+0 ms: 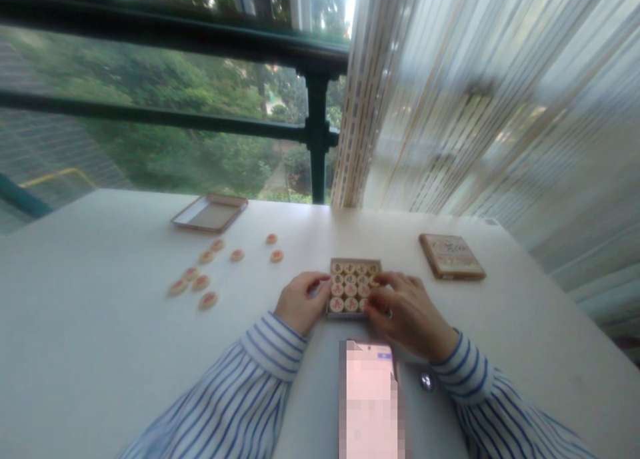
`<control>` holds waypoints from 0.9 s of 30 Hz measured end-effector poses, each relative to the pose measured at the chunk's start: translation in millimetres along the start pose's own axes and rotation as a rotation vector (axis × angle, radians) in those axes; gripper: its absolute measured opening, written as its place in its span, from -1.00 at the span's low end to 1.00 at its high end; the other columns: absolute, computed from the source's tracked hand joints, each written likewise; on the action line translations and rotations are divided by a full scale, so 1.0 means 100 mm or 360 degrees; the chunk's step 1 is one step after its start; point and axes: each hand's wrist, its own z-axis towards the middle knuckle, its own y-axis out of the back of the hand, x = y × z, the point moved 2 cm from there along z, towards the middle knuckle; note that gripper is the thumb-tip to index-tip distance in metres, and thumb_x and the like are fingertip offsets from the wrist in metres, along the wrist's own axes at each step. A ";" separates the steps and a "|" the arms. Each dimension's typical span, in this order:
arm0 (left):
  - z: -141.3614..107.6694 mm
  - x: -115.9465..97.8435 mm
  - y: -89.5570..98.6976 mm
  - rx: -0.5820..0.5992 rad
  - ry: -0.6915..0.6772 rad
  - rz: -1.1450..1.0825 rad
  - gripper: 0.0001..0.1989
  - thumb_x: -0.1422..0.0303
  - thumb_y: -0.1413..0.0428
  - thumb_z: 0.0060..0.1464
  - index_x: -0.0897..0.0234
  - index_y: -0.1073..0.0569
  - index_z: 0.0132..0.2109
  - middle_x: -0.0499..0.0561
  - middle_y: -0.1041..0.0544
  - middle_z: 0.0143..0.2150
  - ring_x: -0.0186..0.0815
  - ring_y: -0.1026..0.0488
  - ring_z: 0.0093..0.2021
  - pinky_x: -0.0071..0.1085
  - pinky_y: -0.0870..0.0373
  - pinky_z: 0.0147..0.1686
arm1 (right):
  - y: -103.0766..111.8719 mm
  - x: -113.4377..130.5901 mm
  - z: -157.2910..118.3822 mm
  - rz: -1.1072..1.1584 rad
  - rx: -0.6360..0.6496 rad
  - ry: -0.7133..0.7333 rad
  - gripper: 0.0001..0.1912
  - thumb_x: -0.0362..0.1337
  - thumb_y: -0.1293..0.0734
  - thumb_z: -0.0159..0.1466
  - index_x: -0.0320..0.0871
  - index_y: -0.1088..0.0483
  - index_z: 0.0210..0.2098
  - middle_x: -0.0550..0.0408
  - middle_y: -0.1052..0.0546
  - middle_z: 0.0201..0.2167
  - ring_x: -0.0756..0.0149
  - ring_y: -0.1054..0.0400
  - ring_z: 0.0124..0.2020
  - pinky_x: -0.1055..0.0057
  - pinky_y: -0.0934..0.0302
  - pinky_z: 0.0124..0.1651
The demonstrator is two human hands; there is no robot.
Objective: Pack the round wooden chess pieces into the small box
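Observation:
In front of me a small open box [329, 310] holds rows of round wooden Chinese chess pieces [351, 290]. Those in the far rows carry dark characters, the near rows red ones. My left hand [303, 299] is at the box's left side, its thumb and bent fingers closed on the wall. Over the right side reaches my right hand [407, 312], fingers curled, the tips touching a red-marked piece [363, 304] in the near right corner. The right hand covers part of the right column. Several loose red-marked pieces [201, 282] lie on the table to the left.
An empty box lid or tray [210, 212] lies at the far left of the white table [100, 352]. A closed flat box [453, 256] is at the right. Close to me lie a phone [373, 399] and a small shiny object [426, 381]. Beyond are a railing [317, 119] and a curtain [425, 112].

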 end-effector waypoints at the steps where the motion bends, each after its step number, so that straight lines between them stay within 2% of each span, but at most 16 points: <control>1: 0.00 0.00 0.00 -0.0001 0.0003 0.0003 -0.70 0.20 -0.04 -0.05 0.29 -0.48 -0.22 0.06 -0.53 -0.27 -0.29 -0.44 -0.28 -0.37 -0.38 -0.26 | 0.00 0.00 0.00 0.0000 -0.0005 0.0003 -0.79 -0.17 -0.20 0.18 -0.10 -0.43 -0.35 0.01 -0.36 -0.09 0.23 -0.20 -0.09 0.22 0.06 -0.02; 12: 0.00 0.01 -0.01 0.0014 -0.0013 0.0021 -0.70 0.20 -0.03 -0.03 0.28 -0.47 -0.22 0.05 -0.53 -0.27 -0.29 -0.43 -0.27 -0.37 -0.37 -0.24 | 0.02 0.00 -0.01 -0.0008 -0.0045 0.0006 -0.79 -0.15 -0.21 0.18 -0.09 -0.42 -0.33 0.02 -0.37 -0.10 0.22 -0.20 -0.09 0.20 0.05 -0.03; 20: 0.00 -0.01 0.00 0.0013 -0.0002 0.0029 -0.71 0.22 -0.04 -0.04 0.29 -0.47 -0.22 0.05 -0.53 -0.28 -0.30 -0.43 -0.28 -0.37 -0.37 -0.25 | 0.12 -0.16 -0.06 -0.0027 -0.0028 -0.0018 -0.79 -0.14 -0.22 0.16 -0.05 -0.41 -0.29 0.03 -0.36 -0.09 0.22 -0.23 -0.10 0.19 0.03 -0.02; 27: 0.00 0.01 0.00 0.0010 -0.0014 0.0031 -0.71 0.22 -0.03 -0.04 0.29 -0.47 -0.23 0.05 -0.53 -0.28 -0.30 -0.43 -0.29 -0.38 -0.37 -0.26 | 0.10 -0.20 -0.09 -0.0065 0.0013 -0.0024 -0.75 -0.10 -0.20 0.17 -0.04 -0.41 -0.25 0.02 -0.36 -0.08 0.21 -0.23 -0.08 0.18 0.00 -0.02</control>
